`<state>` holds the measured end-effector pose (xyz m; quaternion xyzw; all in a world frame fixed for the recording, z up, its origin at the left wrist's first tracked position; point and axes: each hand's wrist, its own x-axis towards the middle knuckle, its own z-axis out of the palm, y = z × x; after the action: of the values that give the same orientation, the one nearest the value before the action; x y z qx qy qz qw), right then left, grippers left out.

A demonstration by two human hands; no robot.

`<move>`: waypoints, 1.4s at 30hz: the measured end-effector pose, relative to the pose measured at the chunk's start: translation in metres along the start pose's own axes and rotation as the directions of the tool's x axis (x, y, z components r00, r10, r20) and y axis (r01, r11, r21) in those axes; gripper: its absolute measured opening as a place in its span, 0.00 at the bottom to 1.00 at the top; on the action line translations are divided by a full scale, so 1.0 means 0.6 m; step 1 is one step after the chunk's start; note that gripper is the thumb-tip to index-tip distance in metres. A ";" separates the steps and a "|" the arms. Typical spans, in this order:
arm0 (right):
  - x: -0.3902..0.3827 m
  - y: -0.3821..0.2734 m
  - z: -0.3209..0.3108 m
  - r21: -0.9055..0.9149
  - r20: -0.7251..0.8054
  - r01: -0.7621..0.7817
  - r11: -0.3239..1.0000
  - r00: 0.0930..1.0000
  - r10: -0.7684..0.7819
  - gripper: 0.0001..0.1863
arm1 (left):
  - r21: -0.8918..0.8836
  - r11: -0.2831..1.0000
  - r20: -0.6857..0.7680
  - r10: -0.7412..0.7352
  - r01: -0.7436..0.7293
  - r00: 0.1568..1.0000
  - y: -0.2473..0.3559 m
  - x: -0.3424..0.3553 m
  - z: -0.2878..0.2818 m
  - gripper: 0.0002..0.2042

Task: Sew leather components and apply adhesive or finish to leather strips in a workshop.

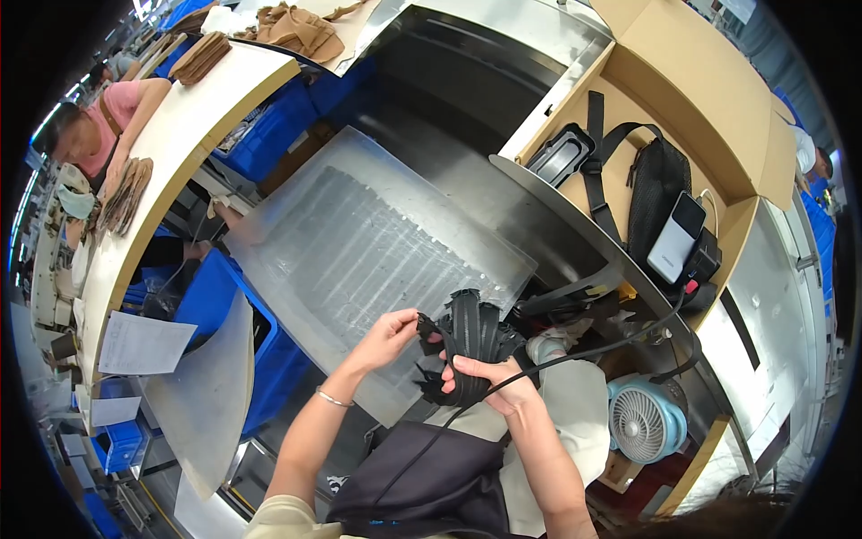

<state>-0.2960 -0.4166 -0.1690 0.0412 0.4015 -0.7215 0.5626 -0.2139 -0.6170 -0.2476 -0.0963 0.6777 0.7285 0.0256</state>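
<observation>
In my right hand (499,381) is a thick bundle of black zippers (473,328), fanned out at the top, with the thumb across its front. Beside it, my left hand (386,341) pinches the end of one black strip at the bundle's left edge with thumb and fingertips. Just beyond both hands lies a translucent plastic board (314,260), with a row of greyish strip shapes showing side by side on it or through it. A black cable (575,355) runs in front of my right wrist and down over the dark cloth (431,476) on my lap.
At the right, an open cardboard box (620,81) holds a white power bank (677,238), black straps and a pouch. A light-blue fan (646,422) stands below it. Blue bins (269,359) sit at the left, near a curved white table (215,99) where another person works.
</observation>
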 end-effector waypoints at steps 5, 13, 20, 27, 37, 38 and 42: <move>0.001 -0.008 -0.021 0.036 -0.120 -0.020 0.999 0.992 0.024 0.11 | -0.102 0.965 -0.348 -0.262 0.242 0.900 0.027 -0.011 -0.066 0.10; 0.025 0.014 -0.002 -0.020 -0.188 0.123 0.992 0.974 -0.125 0.15 | -0.385 0.923 -0.316 -0.122 -0.010 0.941 0.142 -0.083 0.025 0.09; 0.026 0.044 0.019 -0.047 -0.150 0.175 0.983 0.972 -0.180 0.14 | -0.385 0.921 -0.360 -0.086 -0.064 0.929 0.142 -0.085 0.117 0.16; 0.023 0.044 0.006 0.067 -0.013 0.152 0.986 0.988 -0.151 0.17 | -0.245 0.969 -0.441 -0.093 -0.020 0.893 0.113 -0.063 0.158 0.31; -0.082 0.038 -0.095 0.301 -0.590 0.634 0.713 0.711 -0.383 0.14 | 0.469 0.880 -0.153 0.171 -0.081 0.973 0.132 -0.097 0.110 0.21; -0.118 0.040 -0.097 0.244 -0.621 0.676 0.695 0.660 -0.424 0.14 | 0.468 0.872 -0.092 0.210 -0.144 0.973 0.149 -0.095 0.114 0.20; -0.271 0.044 -0.019 0.051 -0.687 0.807 0.588 0.456 -0.566 0.13 | 0.339 0.837 0.289 0.341 -0.429 0.895 0.238 -0.102 0.168 0.21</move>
<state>-0.2191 -0.2839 -0.1078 0.2049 0.3943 -0.8952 0.0345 -0.1886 -0.5228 -0.0899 0.1298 0.8086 0.5730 -0.0296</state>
